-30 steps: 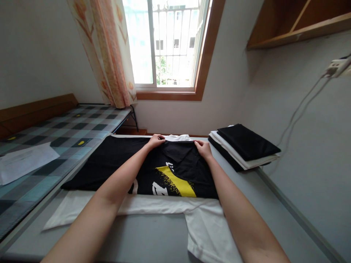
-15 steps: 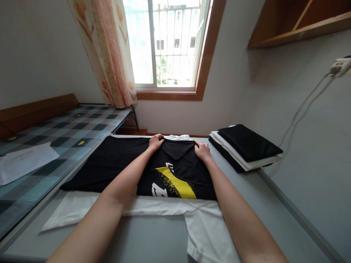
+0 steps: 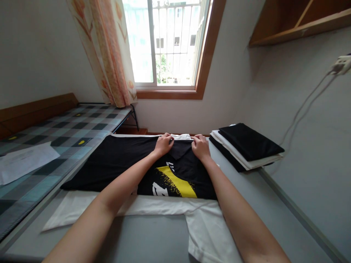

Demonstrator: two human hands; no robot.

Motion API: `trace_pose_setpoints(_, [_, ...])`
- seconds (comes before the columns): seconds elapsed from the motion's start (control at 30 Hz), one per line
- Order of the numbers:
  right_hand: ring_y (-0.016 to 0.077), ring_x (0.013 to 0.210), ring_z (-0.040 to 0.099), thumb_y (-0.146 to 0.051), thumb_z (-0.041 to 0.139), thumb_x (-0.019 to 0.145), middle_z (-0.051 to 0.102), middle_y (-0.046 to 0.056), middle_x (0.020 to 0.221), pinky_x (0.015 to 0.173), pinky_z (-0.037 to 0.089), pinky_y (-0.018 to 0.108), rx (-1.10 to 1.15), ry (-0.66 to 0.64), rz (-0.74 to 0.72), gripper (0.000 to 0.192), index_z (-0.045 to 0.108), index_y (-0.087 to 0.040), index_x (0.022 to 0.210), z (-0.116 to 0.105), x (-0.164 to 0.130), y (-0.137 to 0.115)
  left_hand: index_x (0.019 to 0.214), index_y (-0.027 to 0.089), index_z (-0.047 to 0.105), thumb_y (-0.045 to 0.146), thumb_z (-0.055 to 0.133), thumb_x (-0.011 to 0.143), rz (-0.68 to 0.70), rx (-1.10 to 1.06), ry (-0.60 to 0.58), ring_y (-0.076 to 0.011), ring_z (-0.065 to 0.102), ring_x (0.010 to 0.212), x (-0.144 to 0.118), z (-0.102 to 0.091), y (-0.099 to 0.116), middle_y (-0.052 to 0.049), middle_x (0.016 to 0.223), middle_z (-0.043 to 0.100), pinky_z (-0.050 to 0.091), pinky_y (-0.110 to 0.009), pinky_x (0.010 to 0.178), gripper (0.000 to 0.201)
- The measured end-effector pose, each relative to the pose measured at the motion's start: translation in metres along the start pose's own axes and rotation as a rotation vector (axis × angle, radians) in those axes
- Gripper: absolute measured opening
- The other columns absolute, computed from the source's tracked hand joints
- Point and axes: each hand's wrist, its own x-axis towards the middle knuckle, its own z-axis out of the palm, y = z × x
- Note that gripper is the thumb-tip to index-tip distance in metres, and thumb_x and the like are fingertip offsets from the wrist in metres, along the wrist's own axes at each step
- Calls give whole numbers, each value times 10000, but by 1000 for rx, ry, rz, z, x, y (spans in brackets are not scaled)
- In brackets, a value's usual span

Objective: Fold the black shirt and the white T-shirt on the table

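Observation:
A black T-shirt (image 3: 120, 157) with a yellow and white print lies across the grey table, its upper part partly folded over. A white T-shirt (image 3: 203, 223) is spread beneath it; its sleeve and lower edge show on the near side, and a bit of white shows beyond the far edge. My left hand (image 3: 163, 144) is closed at the far edge of the black T-shirt, fingers bent over the fabric. A short way to the right, my right hand (image 3: 201, 147) has its fingers curled on the same edge. The fingertips of both hands are partly hidden.
A stack of folded black and white clothes (image 3: 246, 146) sits on the table (image 3: 153, 237) at the right, near the wall. On the left is a bed with a checked cover (image 3: 93, 126) and a paper sheet (image 3: 27, 162). A cable (image 3: 298, 109) hangs from a wall socket.
My left hand has slid right along the shirt's far edge, closer to my right hand. My right hand has shifted slightly, its fingers now further over the edge. The shirts lie nearly the same.

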Motion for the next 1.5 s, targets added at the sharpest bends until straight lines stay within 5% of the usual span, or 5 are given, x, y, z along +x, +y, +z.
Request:
trace_pose_setpoints(0.13, [274,1324,431,-316,361,970,513,111,1448,1070,341,421,-45,-217,-183,469,571,-195,1371,3,-4,-14,1237,239,646,405,564,899,124,-3,-134,-256,515,1264,-10,11,8,-80,1352,583,350,-373,1095,385])
trace_pose_setpoints(0.37, [249,1495,167,-592,262,978,244,65,1619,1192,103,524,-156,-511,-108,665,321,-240,1539,16,-10,-7,1436,309,476,552,536,887,122,17,-293,-249,289,1460,-16,18,-3,-36,1563,376,128,-414,1209,603])
trace_pose_setpoints(0.8, [245,1506,122,-638,282,953,163,53,1637,1200,85,523,-138,-529,13,726,286,-230,1553,10,-8,-5,1461,301,432,547,361,960,-173,164,-292,-258,239,1478,-8,-27,-97,-75,1576,349,93,-491,1194,562])
trace_pose_setpoints(1.03, [251,1495,164,-627,312,951,219,58,1625,1195,130,510,-149,-481,4,707,339,-225,1533,12,-9,-6,1260,231,607,455,417,942,-354,387,-176,-306,483,1272,-20,-76,-154,-148,1356,549,271,-502,1107,433])
trace_pose_setpoints(1.5, [254,1479,213,-618,334,950,278,50,1607,1183,195,508,-168,-428,-25,690,398,-209,1502,13,-11,-3,1084,224,648,414,521,885,-144,551,-174,-311,561,1122,-23,-103,-178,-122,1169,634,314,-491,998,304])
